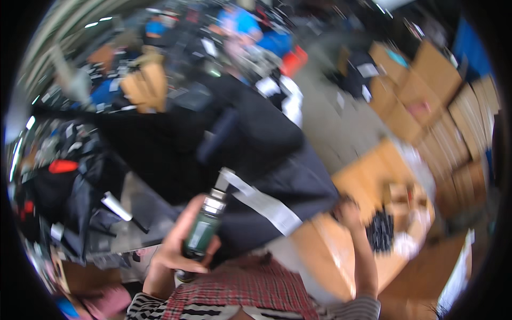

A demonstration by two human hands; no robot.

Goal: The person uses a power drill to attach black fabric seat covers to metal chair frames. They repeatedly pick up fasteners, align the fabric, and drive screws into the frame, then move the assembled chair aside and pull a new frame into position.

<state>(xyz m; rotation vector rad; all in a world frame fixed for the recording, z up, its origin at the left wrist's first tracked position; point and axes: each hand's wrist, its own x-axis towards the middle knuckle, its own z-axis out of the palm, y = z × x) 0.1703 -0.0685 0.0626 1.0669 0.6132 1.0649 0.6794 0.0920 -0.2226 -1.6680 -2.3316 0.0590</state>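
A large sheet of smooth black fabric point(261, 133) spreads across the middle, its right edge slanting down to a corner near the right hand point(349, 212). Beyond that edge, bare grey floor point(341, 128) opens toward stacked brown cardboard boxes point(448, 144); below the corner, a tan cardboard surface point(325, 250) leaves little gap beside the fabric.

The dark green, silver-collared handheld tool point(201, 234) is over the fabric's lower left part, in the left hand point(178, 242), whose fingers are clamped around its body. Its long axis leans slightly right of upright in the view, the narrow metal tip pointing away from the wearer. A long white printed strip point(266, 205) runs from beside that tip down and right across the fabric. The right hand is blurred at the corner; whether its fingers grip the cloth cannot be told. A bundle of slim black pieces point(380, 230) lies right of that forearm.
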